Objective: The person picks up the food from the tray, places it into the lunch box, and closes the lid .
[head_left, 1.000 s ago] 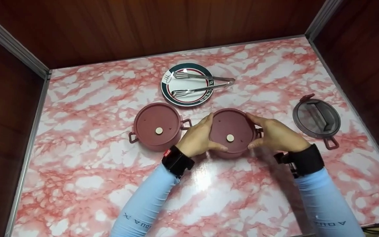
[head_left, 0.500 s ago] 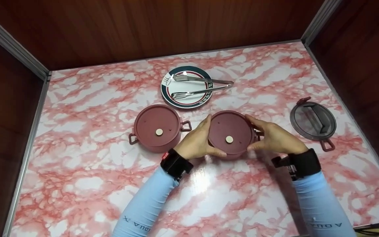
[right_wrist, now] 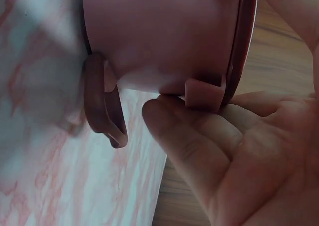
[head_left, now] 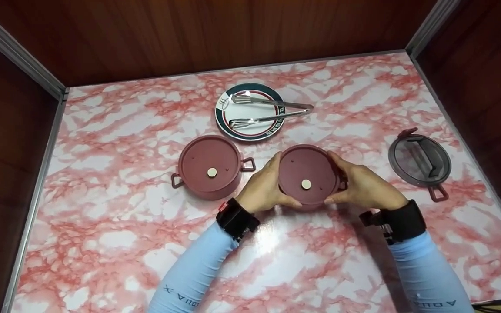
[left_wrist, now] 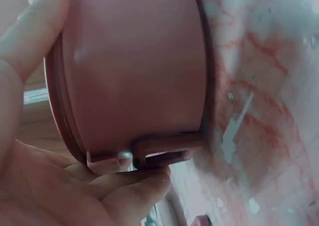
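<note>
A dark pink pot (head_left: 309, 167) with a flat lid and a cream knob (head_left: 306, 184) is between the two hands. The left hand (head_left: 261, 187) holds its left side, thumb at the lid's front edge. On the opposite side the right hand (head_left: 363, 184) holds it, its thumb also near the front. In the left wrist view the fingers (left_wrist: 142, 186) lie against a small tab at the rim and a side handle (left_wrist: 167, 148). The right wrist view shows fingertips (right_wrist: 159, 116) by the other tab, apart from the lower handle (right_wrist: 102, 101). The far fingers are partly hidden in the head view.
A matching lidded pot (head_left: 209, 158) stands left of the left hand. Behind both pots, metal tongs (head_left: 294, 104) lie across a green-rimmed plate (head_left: 257, 112). A round dark see-through lidded vessel (head_left: 407, 158) with pink handles is at right. Walls (head_left: 233, 39) enclose the marbled table (head_left: 115, 243).
The camera view shifts slightly. Both hands stay on the same pot, and the other things keep their places.
</note>
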Available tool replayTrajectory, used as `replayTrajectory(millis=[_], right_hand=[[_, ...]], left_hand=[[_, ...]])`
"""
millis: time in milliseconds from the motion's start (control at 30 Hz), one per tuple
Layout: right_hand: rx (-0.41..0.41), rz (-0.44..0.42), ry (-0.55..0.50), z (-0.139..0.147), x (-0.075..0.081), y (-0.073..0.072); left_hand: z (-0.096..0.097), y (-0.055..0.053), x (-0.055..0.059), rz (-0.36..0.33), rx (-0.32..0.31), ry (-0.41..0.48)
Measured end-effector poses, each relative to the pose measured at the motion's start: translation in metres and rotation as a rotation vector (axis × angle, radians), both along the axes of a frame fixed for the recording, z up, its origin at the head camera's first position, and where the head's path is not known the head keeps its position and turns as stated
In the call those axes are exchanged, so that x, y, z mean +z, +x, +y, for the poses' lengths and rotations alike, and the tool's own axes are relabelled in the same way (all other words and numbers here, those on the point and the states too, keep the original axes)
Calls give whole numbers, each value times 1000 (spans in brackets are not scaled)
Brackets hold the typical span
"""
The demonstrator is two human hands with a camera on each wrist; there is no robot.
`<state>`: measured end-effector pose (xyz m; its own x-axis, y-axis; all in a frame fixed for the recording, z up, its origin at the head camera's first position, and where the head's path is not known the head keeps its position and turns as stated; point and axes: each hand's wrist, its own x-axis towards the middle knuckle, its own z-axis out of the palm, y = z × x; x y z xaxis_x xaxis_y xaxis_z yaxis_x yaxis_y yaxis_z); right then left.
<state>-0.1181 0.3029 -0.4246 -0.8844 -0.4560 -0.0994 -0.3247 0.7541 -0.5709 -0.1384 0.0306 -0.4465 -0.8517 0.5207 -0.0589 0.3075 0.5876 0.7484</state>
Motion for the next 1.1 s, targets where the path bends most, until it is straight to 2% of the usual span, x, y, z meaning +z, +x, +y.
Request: replayTrajectory(millis=[233, 333, 433, 500, 533, 600, 733, 867, 1100], right_hand=[[-19, -22, -34, 4, -2, 1], [-15, -60, -58, 6, -2, 2], [-48, -126, -97, 9, -2, 2], [-105, -148, -146, 10, -1, 1], [-147, -144, -172, 10, -1, 1], [-222, -114, -208, 10, -1, 0], [-286, -86, -207, 9, -4, -2], [-311, -164, -257, 8, -6, 0], [-396, -297, -409, 10, -11, -2]], left_hand=[[2, -3, 3, -18, -5, -26], [0, -4, 5, -74, -36, -35], [-3, -4, 6, -148, -31, -28], [-4, -3, 5, -165, 11, -9], [-4, -3, 4, -153, 41, 0], [-5, -2, 3, -103, 108, 1], [-3, -2, 0, -32, 220, 10], [-4, -1, 0, -74, 270, 51], [-2, -1, -3, -169, 307, 182]])
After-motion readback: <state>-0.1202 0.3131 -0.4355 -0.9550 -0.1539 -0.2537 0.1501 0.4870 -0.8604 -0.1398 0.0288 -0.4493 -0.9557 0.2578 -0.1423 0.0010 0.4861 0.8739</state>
